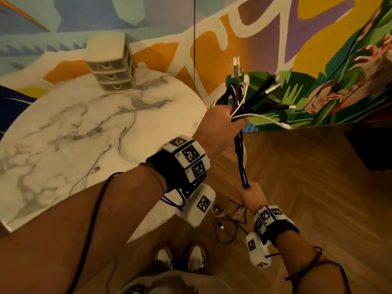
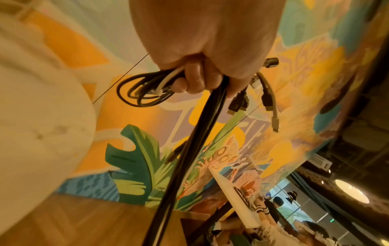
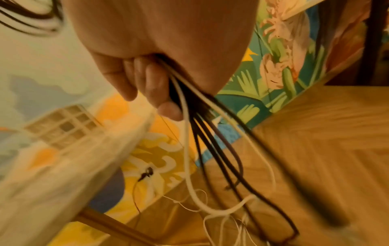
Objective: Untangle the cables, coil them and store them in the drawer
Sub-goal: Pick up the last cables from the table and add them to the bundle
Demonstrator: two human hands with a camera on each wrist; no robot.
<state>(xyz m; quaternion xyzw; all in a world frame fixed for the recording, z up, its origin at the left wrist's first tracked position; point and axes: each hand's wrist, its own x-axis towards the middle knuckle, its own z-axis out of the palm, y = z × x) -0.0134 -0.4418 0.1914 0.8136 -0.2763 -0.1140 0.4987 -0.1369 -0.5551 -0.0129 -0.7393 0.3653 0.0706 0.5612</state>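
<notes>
A bundle of black and white cables (image 1: 240, 158) stretches taut between my two hands, off the table's right edge. My left hand (image 1: 222, 124) grips its upper end, where several plugs (image 1: 265, 88) fan out above the fist. In the left wrist view, my left hand (image 2: 202, 79) is curled round the bundle (image 2: 189, 149), with short loops (image 2: 143, 89) beside the fingers. My right hand (image 1: 253, 193) grips the bundle lower down. In the right wrist view, my right hand (image 3: 151, 86) holds the strands (image 3: 210, 141), whose tails trail onto the floor. The small drawer unit (image 1: 111, 66) has all its drawers closed.
A round marble table (image 1: 63, 124) stands to the left, with thin grey cables (image 1: 125, 134) lying loose on it. Tangled cable ends (image 1: 229, 219) lie on the wooden floor by my shoes (image 1: 180, 257). A painted wall runs behind.
</notes>
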